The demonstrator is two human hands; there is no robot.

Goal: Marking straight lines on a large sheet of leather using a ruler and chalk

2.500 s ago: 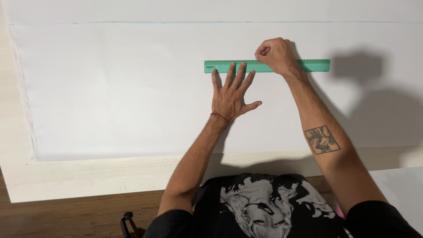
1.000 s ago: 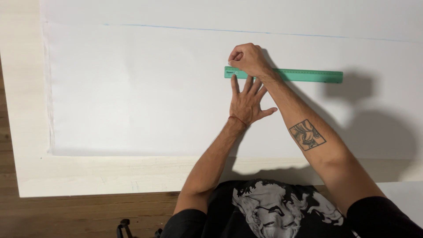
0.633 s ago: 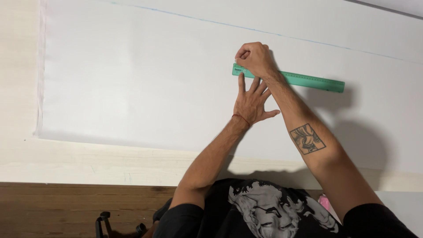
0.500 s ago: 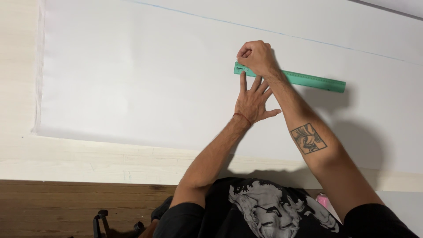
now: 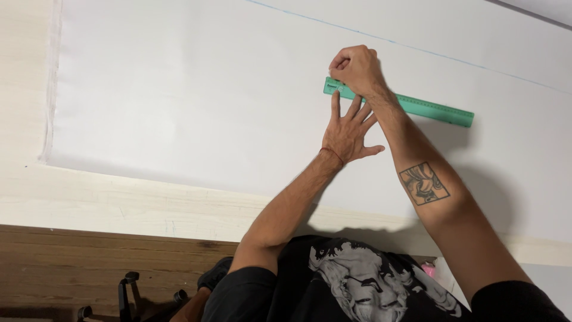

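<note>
A: How is the left hand (image 5: 347,132)?
B: It lies flat with the fingers spread, the fingertips touching the green ruler (image 5: 417,106) at 12 o'clock from the palm.
A: And the right hand (image 5: 356,69)?
B: It is closed to a fist over the ruler's left end; whether it grips something, I cannot tell. The ruler runs toward 4 o'clock across the white sheet (image 5: 196,101) on the tabletop (image 5: 119,203).

Green ruler (image 5: 417,106) glossy plastic; white sheet (image 5: 190,95) matt (cloth-like, frayed edge); table (image 5: 119,206) pale wood.
</note>
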